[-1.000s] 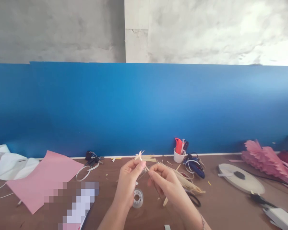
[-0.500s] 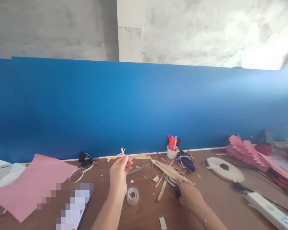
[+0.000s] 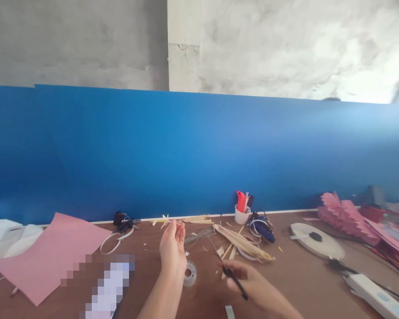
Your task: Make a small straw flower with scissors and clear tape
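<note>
My left hand (image 3: 173, 248) is raised over the middle of the table, its fingertips pinched on a small pale strip piece (image 3: 166, 219) with pointed ends. My right hand (image 3: 244, 279) is closed around a black-handled tool (image 3: 234, 281), whose thin blade points up and left; it looks like scissors. Behind that hand lies a bundle of pale yellow strips (image 3: 244, 243). Thin grey wires (image 3: 199, 235) rest between the hands. A roll of clear tape (image 3: 192, 274) stands out just right of my left wrist, partly hidden by it.
A white cup (image 3: 242, 215) with red-handled and dark tools stands at the blue partition (image 3: 193, 155). Pink paper (image 3: 53, 257) and a blurred-out device (image 3: 108, 288) lie left. Right are a white reel (image 3: 319, 241), a power strip (image 3: 375, 292) and pleated pink paper (image 3: 346, 217).
My right hand has lifted the black-handled tool from beside the strip bundle and moved slightly left and nearer. My left hand has turned, its fingers more upright. The view has shifted slightly.
</note>
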{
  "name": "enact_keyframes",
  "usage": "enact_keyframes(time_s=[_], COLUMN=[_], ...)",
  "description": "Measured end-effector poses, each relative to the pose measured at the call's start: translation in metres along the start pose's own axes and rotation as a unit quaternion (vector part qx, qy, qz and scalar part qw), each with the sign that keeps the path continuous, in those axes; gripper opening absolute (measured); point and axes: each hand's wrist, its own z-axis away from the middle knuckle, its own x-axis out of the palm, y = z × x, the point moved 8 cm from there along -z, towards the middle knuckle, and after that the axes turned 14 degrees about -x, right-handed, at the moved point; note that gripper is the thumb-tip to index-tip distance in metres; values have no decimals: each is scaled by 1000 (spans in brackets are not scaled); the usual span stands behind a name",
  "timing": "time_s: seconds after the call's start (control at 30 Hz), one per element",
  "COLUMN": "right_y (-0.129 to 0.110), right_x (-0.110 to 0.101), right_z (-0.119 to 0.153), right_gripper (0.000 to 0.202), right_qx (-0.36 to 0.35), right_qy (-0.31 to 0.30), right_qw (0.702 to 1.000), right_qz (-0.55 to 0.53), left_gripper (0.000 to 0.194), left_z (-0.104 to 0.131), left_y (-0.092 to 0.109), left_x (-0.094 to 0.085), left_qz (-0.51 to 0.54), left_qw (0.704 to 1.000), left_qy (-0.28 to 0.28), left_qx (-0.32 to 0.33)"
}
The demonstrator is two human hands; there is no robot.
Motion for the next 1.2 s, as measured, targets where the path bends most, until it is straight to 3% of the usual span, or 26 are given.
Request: enact_keyframes(time_s=[0.13,0.27,0.63,0.93,1.2], right_y=[-14,-26,-10,-1,11], right_x=[50,71,70,70,66], right_z=[-14,-32,-50,-49,-48], right_gripper=[44,43,48,49,42], right_qx=[3,-21,-84,-93,-102], right_qy=[49,95,149,170,194], right_qw=[996,990,982,976,971], right_qz=[-79,-106,-84,-95,-97], left_gripper=[4,6,25,9,6], left_z=[7,8,15,9,5], left_y=[-11,-23,-44,-49,-56], left_x=[0,-4,-8,-14,-20], left_qz=[-16,-46,-84,-56,-63], left_qw=[1000,999,995,996,995], left_qy=[-8,8,34,43,63], left_qx=[17,9,-48,-44,-47])
